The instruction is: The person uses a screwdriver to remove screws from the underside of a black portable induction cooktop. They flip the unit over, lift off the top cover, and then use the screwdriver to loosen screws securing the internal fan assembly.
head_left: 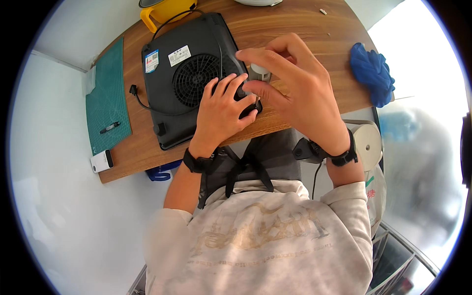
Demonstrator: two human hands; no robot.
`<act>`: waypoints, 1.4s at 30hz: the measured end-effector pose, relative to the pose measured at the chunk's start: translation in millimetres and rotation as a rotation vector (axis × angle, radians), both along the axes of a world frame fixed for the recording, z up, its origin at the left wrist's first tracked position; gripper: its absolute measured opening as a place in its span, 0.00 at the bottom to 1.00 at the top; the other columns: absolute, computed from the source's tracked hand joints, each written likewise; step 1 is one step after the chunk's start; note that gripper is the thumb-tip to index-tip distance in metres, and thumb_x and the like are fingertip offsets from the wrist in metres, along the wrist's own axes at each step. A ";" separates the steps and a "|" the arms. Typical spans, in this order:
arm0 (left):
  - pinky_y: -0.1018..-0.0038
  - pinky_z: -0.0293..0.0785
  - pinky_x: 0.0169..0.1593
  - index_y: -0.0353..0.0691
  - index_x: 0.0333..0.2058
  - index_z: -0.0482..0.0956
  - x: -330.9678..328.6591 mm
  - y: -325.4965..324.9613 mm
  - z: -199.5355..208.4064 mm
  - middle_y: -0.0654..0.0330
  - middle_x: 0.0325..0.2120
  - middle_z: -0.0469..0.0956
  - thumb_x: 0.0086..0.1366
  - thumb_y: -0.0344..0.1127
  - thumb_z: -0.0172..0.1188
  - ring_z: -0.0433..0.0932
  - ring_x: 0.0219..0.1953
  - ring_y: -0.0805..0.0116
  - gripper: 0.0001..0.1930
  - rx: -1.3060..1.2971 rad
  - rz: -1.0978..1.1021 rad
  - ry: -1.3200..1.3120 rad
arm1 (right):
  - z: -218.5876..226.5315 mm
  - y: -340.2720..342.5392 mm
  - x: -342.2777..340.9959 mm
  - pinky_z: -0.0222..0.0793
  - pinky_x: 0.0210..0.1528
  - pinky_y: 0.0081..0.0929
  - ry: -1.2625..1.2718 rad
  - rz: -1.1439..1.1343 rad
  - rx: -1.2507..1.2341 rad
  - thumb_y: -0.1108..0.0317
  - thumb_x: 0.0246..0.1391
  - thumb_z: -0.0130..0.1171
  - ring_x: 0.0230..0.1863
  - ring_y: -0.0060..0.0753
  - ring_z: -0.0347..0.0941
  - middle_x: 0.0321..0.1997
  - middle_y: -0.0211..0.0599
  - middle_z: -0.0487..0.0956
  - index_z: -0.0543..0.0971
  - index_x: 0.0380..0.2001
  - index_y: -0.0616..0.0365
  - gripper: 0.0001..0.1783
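A black induction cooktop (164, 91) lies upside down on the wooden table, its round fan grille (196, 79) and stuck-on labels facing up. My left hand (223, 110) rests on its near right part with the fingers spread. Over the cooktop's right edge, my right hand (300, 81) is raised, thumb and forefinger curved and wide apart, with nothing visible between their tips. Partly hidden behind that hand, a small white-and-grey round object (259, 72) stands beside the cooktop; its kind is unclear. The black power cord (147, 105) loops from the far edge, its plug at the left.
A green cutting mat (109, 93) with a black marker (109, 127) lies left, near a white box-shaped device (102, 161). A yellow pot (169, 11) stands at the far edge. Crumpled blue cloth (372, 73) lies right. A white roll (367, 147) is below the table's right edge.
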State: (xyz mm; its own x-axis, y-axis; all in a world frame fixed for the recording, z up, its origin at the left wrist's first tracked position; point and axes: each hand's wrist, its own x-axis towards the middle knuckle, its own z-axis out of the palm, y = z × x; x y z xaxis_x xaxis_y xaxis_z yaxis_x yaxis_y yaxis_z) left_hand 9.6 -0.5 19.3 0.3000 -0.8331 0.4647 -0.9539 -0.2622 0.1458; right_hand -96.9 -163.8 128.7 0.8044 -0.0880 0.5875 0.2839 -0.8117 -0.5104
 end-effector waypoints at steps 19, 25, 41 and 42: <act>0.53 0.62 0.66 0.59 0.44 0.84 -2.4 -1.3 -0.8 0.60 0.58 0.75 0.60 0.48 0.68 0.70 0.64 0.58 0.13 0.083 0.022 -0.041 | -19.0 -8.6 -26.6 0.79 0.36 0.31 0.018 -0.054 0.243 0.73 0.52 0.68 0.35 0.40 0.81 0.42 0.37 0.81 0.75 0.50 0.53 0.22; 0.52 0.61 0.65 0.63 0.46 0.83 0.2 -1.3 -2.8 0.60 0.61 0.73 0.60 0.49 0.69 0.70 0.64 0.58 0.15 0.103 0.006 -0.043 | -26.2 -20.9 -67.1 0.84 0.42 0.29 0.144 -0.268 0.383 0.71 0.54 0.70 0.38 0.36 0.84 0.43 0.38 0.82 0.76 0.46 0.56 0.17; 0.59 0.67 0.62 0.54 0.47 0.85 7.8 -0.3 10.9 0.63 0.56 0.78 0.65 0.44 0.65 0.75 0.58 0.60 0.12 0.139 -0.005 0.012 | -68.8 -10.8 -121.8 0.71 0.31 0.22 0.068 -0.499 0.535 0.68 0.48 0.76 0.25 0.27 0.75 0.28 0.33 0.80 0.77 0.36 0.58 0.17; 0.61 0.68 0.61 0.53 0.47 0.85 9.4 -1.1 15.2 0.63 0.54 0.80 0.65 0.43 0.65 0.77 0.57 0.60 0.12 0.138 -0.005 0.073 | -68.9 -10.9 -122.3 0.71 0.31 0.22 0.066 -0.506 0.534 0.68 0.48 0.76 0.25 0.27 0.75 0.28 0.33 0.80 0.77 0.36 0.58 0.17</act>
State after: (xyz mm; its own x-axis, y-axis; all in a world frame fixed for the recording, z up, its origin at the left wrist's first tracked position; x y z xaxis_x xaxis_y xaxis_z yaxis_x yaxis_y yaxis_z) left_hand 19.0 -1.6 34.5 0.3242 -0.8891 0.3231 -0.9435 -0.2793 0.1781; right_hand -219.2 -174.7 59.8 0.6215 -0.7184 0.3126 -0.1042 -0.4712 -0.8758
